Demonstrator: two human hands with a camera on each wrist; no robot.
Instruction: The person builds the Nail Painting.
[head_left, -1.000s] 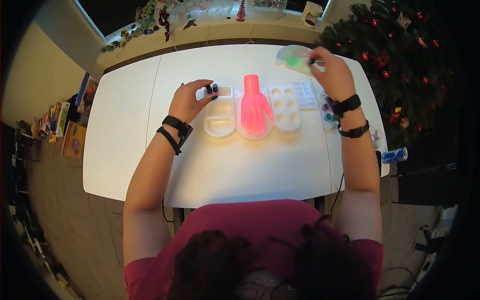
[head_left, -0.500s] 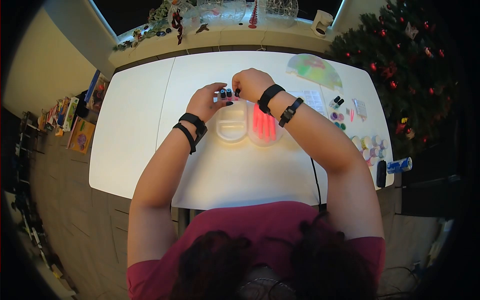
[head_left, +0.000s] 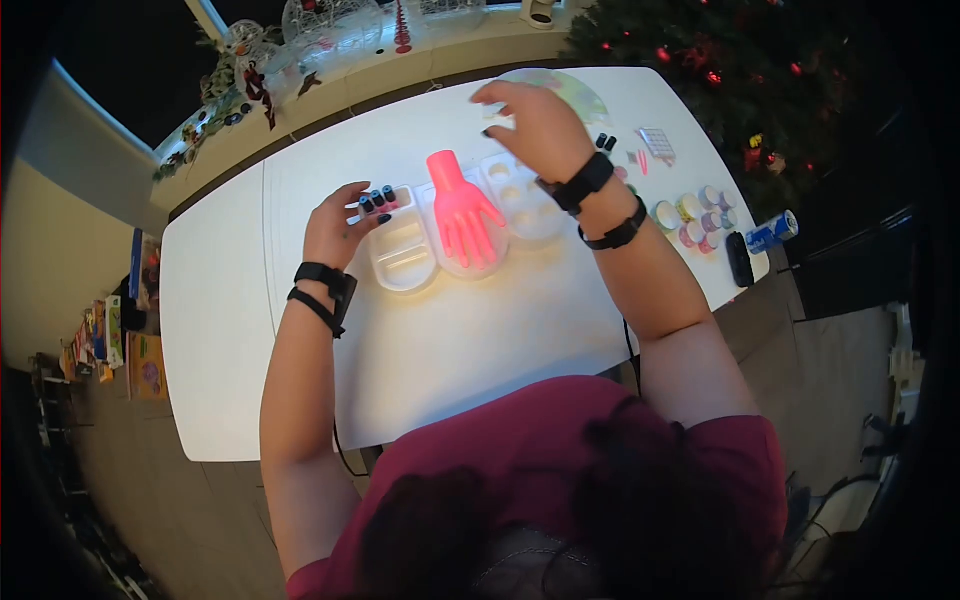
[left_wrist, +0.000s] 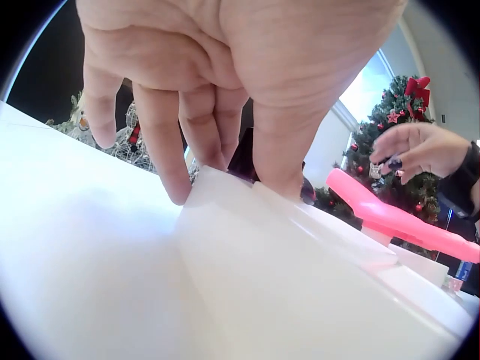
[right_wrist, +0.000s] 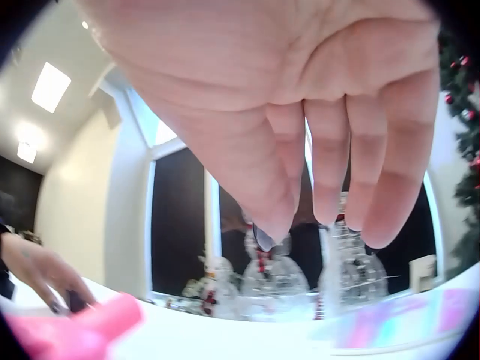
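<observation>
My left hand [head_left: 335, 228] curls its finger and thumb around small nail polish bottles [head_left: 377, 199] with dark caps. They stand in a row in the far compartment of a white tray [head_left: 403, 290]; one dark cap [left_wrist: 241, 157] shows between fingers and thumb in the left wrist view. Right of them, a bright pink model hand [head_left: 463, 215] lies palm-down on the tray's middle part. My right hand [head_left: 545, 130] hovers over the far right part of the tray, its fingers loosely bent and holding nothing in the right wrist view.
A shiny fan-shaped sheet [head_left: 580, 98] lies at the table's far edge. To the right are two more dark-capped bottles [head_left: 605, 143], several small jars [head_left: 690, 235], a black case [head_left: 739, 260] and a blue can [head_left: 772, 232]. A decorated Christmas tree [head_left: 700, 50] stands beyond.
My right hand carried a bottle from the right over to the row by my left hand, then drew back empty to the right. The row grew from two bottles to three.
</observation>
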